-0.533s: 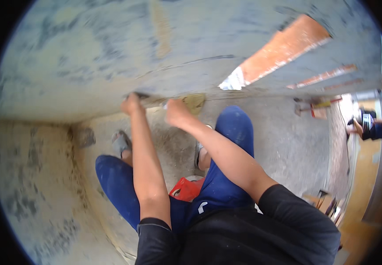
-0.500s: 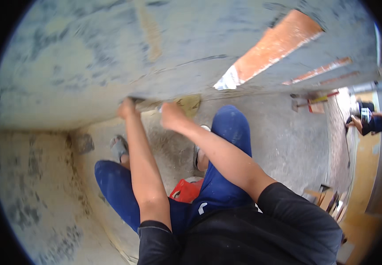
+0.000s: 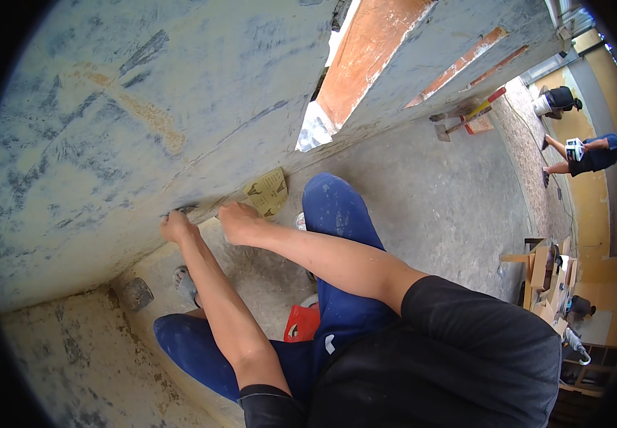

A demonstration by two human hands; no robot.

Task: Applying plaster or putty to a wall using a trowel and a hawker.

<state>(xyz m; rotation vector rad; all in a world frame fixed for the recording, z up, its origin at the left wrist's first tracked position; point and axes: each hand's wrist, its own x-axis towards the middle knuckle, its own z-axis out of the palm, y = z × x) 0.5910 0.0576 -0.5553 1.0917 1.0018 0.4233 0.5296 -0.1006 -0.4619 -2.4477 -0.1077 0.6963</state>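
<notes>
My left hand [image 3: 176, 227] is closed on a dark, flat tool [image 3: 184, 210] against the foot of the scuffed grey wall [image 3: 94, 157], which has orange exposed patches. Beside it and a little to the right, my right hand [image 3: 241, 225] is curled closed at the wall's base; what it grips is mostly hidden. A printed yellow sheet [image 3: 269, 191] lies just beyond the right hand. A red object [image 3: 301, 321] sits between my legs, partly covered.
Long tools with red and yellow handles [image 3: 476, 113] rest along the wall. A co-worker [image 3: 597, 153] is at the right, near buckets [image 3: 551, 103]. Wooden boards [image 3: 540, 278] are piled at lower right. The concrete floor [image 3: 437, 200] meets a corner at left.
The view has rotated, so the wall slants more steeply and more of the right side shows. My hands appear lower and further left, still closed at the wall's base.
</notes>
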